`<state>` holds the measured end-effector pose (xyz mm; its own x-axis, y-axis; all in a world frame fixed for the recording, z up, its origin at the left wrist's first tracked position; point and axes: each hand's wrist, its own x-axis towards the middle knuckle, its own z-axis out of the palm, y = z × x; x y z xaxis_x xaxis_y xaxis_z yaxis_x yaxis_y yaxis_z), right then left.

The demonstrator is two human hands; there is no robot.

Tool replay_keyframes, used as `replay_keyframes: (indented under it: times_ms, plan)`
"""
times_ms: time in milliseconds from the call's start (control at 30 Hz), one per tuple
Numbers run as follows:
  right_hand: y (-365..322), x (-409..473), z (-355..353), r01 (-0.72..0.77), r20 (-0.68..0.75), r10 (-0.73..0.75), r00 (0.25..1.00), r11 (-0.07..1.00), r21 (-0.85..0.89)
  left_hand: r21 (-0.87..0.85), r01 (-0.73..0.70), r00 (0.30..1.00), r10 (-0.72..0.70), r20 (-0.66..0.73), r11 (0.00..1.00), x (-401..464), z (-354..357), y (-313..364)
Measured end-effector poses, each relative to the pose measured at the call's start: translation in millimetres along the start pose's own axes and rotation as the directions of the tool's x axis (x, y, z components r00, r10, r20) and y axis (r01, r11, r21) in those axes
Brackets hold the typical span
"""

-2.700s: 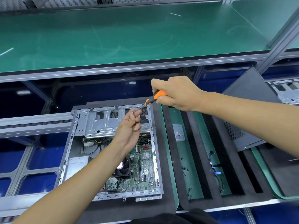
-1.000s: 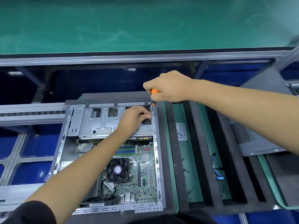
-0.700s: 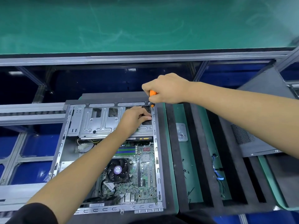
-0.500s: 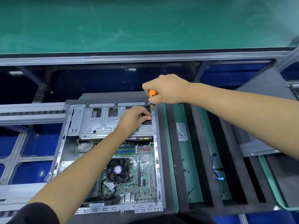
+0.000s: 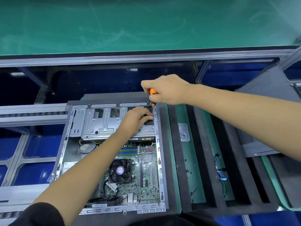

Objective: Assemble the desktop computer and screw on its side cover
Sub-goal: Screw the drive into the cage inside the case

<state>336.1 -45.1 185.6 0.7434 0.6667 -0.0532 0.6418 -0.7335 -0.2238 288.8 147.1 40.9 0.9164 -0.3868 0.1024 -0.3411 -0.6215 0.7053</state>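
At centre frame, the right hand (image 5: 167, 89) gripped an orange-handled screwdriver (image 5: 153, 91), now upright over the far-right corner of the open grey metal computer case (image 5: 160, 160), after hovering tilted; the left hand (image 5: 136, 119) pinched beneath its tip, what it held hidden. Fastening seemingly begun; cover still off.

Your right hand (image 5: 169, 89) covered most of the screwdriver (image 5: 153, 92); only 2 orange bits showed. Its tip sat behind your left hand (image 5: 136, 119), so screw contact couldn't be confirmed. Side cover (image 5: 263, 115) was cut off at the right edge. Board labels were too small to read.
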Motion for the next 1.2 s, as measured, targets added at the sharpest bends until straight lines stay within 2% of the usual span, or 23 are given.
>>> replay_keyframes:
  times_ms: [233, 500, 767, 1000, 1200]
  plan:
    - [-2.1, 5.2, 0.8, -0.017, 0.027, 0.016, 0.999, 0.999, 0.039, 0.058, -0.056, 0.998, 0.055, 0.012, 0.997, -0.4, 0.5, 0.1]
    - [-0.4, 1.1, 7.4, -0.015, 0.023, 0.014, 1.0, 1.0, 0.007, 0.026, -0.005, 1.0, 0.005, 0.009, 1.0, 2.0, 3.2, -5.8]
    - [6.7, -4.5, -8.2, -0.094, -0.048, 0.1, 0.994, 0.989, 0.116, 0.036, 0.022, 0.999, -0.021, -0.027, 0.999, -0.3, 2.2, -2.5]
    - [9.5, -11.3, -6.7, -0.176, -0.119, 0.228, 0.966, 0.924, 0.341, -0.288, 0.172, 0.982, -0.186, -0.02, 0.942, 0.4, -5.8, -3.5]
    - [5.9, -10.5, -17.2, -0.139, -0.197, 0.237, 0.951, 0.9, 0.413, -0.425, 0.195, 0.977, -0.212, 0.007, 0.884, 2.1, -19.5, -5.5]
